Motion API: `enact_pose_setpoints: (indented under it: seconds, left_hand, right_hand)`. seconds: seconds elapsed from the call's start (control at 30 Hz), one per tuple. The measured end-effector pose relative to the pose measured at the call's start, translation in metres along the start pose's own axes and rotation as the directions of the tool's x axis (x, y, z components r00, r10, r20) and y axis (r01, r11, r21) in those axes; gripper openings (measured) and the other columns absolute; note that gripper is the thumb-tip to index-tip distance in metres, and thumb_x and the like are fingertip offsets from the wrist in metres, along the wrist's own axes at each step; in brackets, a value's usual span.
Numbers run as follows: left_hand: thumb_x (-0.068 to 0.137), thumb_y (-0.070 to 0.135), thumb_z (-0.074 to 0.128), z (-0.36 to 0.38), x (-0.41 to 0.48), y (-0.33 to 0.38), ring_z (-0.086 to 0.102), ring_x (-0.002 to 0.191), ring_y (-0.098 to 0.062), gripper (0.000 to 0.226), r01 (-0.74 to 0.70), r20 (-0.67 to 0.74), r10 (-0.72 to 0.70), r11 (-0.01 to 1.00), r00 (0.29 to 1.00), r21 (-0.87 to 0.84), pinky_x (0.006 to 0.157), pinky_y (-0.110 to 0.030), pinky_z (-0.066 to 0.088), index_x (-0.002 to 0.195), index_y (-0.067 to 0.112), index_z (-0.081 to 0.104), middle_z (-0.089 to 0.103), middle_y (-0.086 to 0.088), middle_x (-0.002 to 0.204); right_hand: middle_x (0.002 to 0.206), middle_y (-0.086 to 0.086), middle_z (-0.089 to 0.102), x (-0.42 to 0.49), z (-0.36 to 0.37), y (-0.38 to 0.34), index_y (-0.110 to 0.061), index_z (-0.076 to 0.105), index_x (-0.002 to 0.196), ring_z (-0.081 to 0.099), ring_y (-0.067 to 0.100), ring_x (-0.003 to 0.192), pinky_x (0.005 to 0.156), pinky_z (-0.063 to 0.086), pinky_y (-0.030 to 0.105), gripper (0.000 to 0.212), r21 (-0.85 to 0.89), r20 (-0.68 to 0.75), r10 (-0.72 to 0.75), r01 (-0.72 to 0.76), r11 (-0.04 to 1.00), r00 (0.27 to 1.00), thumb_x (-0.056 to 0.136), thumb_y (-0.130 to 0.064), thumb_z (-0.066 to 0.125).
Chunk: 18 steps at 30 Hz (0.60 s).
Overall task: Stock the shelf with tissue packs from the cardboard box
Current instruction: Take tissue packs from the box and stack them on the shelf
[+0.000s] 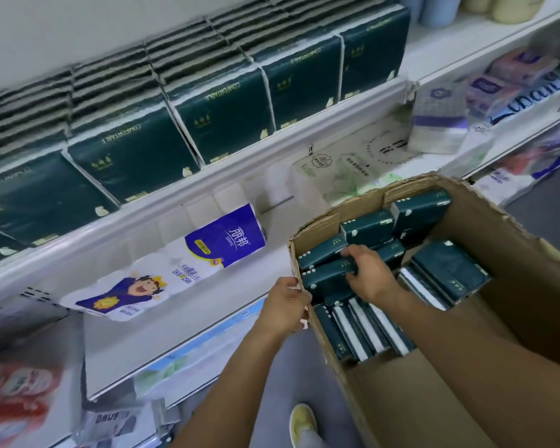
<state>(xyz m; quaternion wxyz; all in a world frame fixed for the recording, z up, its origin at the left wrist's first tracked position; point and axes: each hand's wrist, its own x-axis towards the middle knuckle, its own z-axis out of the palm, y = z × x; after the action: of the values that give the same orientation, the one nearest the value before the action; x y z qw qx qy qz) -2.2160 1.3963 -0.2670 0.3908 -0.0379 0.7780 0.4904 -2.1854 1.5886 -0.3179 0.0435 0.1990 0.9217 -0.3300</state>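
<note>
With the left hand (286, 307) gripping the rim of the cardboard box (514, 231), the right hand (370, 276) grasped, fingers curled, a tissue pack (327, 275) inside the box; slick wrapping and tightly wedged neighbouring packs risked slippage on withdrawal.

The box (417, 399) lay bare in its near half, open from above; packs (450, 270) crowded its far half. Stock (220, 124) filled the top shelf (207, 185) edge to edge. A roll pack (181, 263) blocked part of the lower shelf (175, 334).
</note>
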Motion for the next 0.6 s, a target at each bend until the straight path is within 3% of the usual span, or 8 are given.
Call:
enact_pose_setpoints:
  seconds: [0.07, 0.17, 0.3, 0.37, 0.47, 0.6]
  left_hand:
    - [0.098, 0.018, 0.052, -0.008, 0.001, -0.001, 0.063, 0.080, -0.019, 0.030, -0.016, 0.010, 0.016, 1.000, 1.000, 0.016, 0.065, -0.027, 0.049, 0.126, 0.019, 0.043, 0.063, -0.005, 0.111]
    - [0.098, 0.017, 0.050, -0.020, 0.002, 0.003, 0.064, 0.084, -0.019, 0.030, -0.055, -0.007, 0.056, 0.998, 0.998, 0.039, 0.068, -0.028, 0.049, 0.127, 0.020, 0.042, 0.062, -0.005, 0.112]
    - [0.098, 0.013, 0.049, -0.030, -0.005, 0.016, 0.065, 0.079, -0.016, 0.029, -0.111, -0.053, 0.111, 0.994, 0.992, 0.013, 0.069, -0.028, 0.052, 0.126, 0.020, 0.045, 0.063, 0.000, 0.099]
    - [0.098, 0.012, 0.049, -0.034, -0.015, 0.022, 0.065, 0.077, -0.015, 0.029, -0.147, -0.072, 0.146, 0.989, 0.987, -0.006, 0.065, -0.027, 0.051, 0.125, 0.019, 0.047, 0.061, 0.002, 0.097]
    - [0.097, 0.010, 0.050, -0.035, -0.033, 0.030, 0.064, 0.076, -0.018, 0.029, -0.192, -0.104, 0.183, 0.978, 0.978, -0.081, 0.057, -0.024, 0.047, 0.126, 0.014, 0.049, 0.060, -0.001, 0.098]
    - [0.098, 0.009, 0.049, -0.031, -0.063, 0.043, 0.061, 0.075, -0.017, 0.022, -0.264, -0.140, 0.245, 0.954, 0.959, -0.141, 0.053, -0.022, 0.045, 0.119, 0.016, 0.052, 0.060, 0.000, 0.094]
  right_hand:
    - [0.100, 0.000, 0.050, -0.002, -0.003, 0.002, -0.016, 0.060, 0.111, 0.050, 0.023, 0.104, 0.092, 0.044, 0.031, 0.035, 0.047, -0.015, 0.023, -0.023, 0.999, 1.000, 0.080, -0.009, 0.072]
    - [0.096, 0.007, 0.056, -0.006, -0.017, 0.003, -0.017, 0.060, 0.095, 0.055, 0.026, 0.098, 0.089, 0.047, 0.033, 0.027, 0.204, -0.014, 0.155, -0.148, 0.968, 0.988, 0.075, -0.013, 0.077]
    - [0.099, 0.017, 0.067, -0.024, -0.048, -0.004, -0.004, 0.063, 0.107, 0.066, 0.024, 0.086, 0.074, 0.053, 0.026, 0.029, 0.525, 0.055, 0.299, -0.283, 0.803, 0.953, 0.081, -0.006, 0.075]
    - [0.099, 0.016, 0.069, -0.034, -0.066, -0.011, -0.004, 0.063, 0.111, 0.068, 0.023, 0.086, 0.070, 0.056, 0.029, 0.031, 0.619, 0.063, 0.312, -0.283, 0.733, 0.948, 0.082, -0.005, 0.073]
    - [0.098, 0.013, 0.071, -0.047, -0.088, -0.024, -0.005, 0.065, 0.110, 0.066, 0.016, 0.076, 0.053, 0.047, 0.018, 0.027, 0.662, 0.043, 0.275, -0.234, 0.712, 0.960, 0.083, -0.007, 0.072]
    - [0.085, 0.001, 0.072, -0.064, -0.113, -0.041, -0.013, 0.068, 0.107, 0.062, 0.007, 0.065, 0.055, 0.041, 0.019, 0.026, 0.691, 0.005, 0.216, -0.159, 0.705, 0.976, 0.082, -0.016, 0.075]
